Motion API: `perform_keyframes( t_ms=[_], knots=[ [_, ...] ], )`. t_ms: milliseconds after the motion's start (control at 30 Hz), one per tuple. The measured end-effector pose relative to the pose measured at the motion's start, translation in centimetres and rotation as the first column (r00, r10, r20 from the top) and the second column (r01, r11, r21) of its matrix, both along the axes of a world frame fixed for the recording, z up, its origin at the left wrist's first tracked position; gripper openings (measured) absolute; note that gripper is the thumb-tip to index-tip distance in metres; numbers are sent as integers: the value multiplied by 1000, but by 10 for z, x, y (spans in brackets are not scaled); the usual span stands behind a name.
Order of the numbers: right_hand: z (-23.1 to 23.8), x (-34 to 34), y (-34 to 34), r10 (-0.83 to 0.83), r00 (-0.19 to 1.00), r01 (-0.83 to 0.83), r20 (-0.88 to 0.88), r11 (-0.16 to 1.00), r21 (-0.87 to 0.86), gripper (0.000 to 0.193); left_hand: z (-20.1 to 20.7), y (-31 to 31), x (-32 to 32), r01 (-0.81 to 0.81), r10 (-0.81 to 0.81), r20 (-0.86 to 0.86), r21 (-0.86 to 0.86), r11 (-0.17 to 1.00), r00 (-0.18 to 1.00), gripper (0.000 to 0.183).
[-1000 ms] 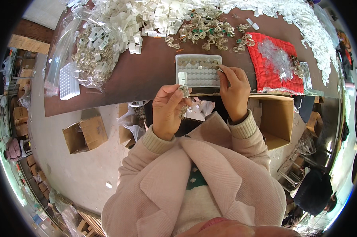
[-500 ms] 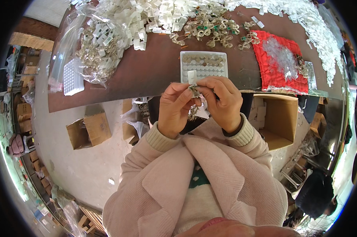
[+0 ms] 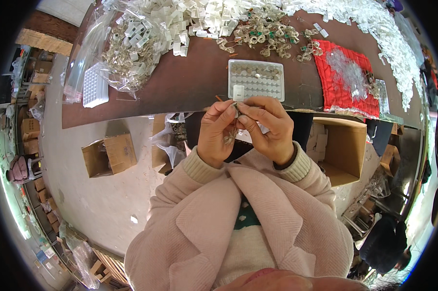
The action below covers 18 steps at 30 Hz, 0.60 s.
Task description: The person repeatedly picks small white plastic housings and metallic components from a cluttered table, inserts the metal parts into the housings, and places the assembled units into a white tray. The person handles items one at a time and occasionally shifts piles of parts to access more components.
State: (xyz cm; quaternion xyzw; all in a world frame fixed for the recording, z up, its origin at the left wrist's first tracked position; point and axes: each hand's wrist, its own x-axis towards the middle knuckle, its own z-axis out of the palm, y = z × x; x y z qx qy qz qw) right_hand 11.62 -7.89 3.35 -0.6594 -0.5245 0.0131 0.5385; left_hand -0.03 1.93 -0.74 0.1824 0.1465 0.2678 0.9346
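Note:
My left hand (image 3: 216, 136) and my right hand (image 3: 269, 130) meet in front of the table edge, fingertips pinched together. Between them is a small white plastic case (image 3: 238, 92), pointing away from me. A thin coil of clear wire (image 3: 229, 137) hangs partly hidden by my left fingers. A slim orange-brown tip (image 3: 219, 98) sticks out above the left hand. The fingers cover the exact point where case and wire meet. Just beyond my hands lies a white tray (image 3: 231, 72) with rows of small round pockets, several holding silvery coin-shaped discs (image 3: 257, 75).
White plastic cases (image 3: 180, 22) heap along the far side. Wire coils (image 3: 267, 34) lie nearer. A clear bag (image 3: 127, 58) and stacked white trays (image 3: 95, 87) sit left; a red cloth (image 3: 333, 89) lies right. Cardboard boxes (image 3: 121, 153) stand on the floor.
The view has shifted slightly, so the table things sit a little differently. My fingers have shifted around the case, the wire coil below shows less, and an orange-brown tip now shows by my left hand.

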Motion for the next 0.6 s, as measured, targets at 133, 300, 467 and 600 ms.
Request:
perform_keyframes(
  t_ms=[133, 300, 467, 600],
  knots=[
    [6, -1, -3, 46, 991, -51, -126, 998, -35, 25, 4, 1, 0, -10, 10, 12, -8, 1000, 1000, 15],
    [7, 15, 8, 1, 588, -133, -809, 986, -96, 25, 5, 2, -2, 133, -133, 63, -6, 991, 989, 17],
    [1, 9, 10, 145, 722, -123, -677, 989, 80, 17, 8, 3, -2, 170, -166, 128, -26, 985, 978, 20],
    [2, 9, 7, 281, 917, -234, -283, 954, 189, 27, 15, 0, -3, 110, -101, 83, -102, 989, 991, 19]
  ],
)
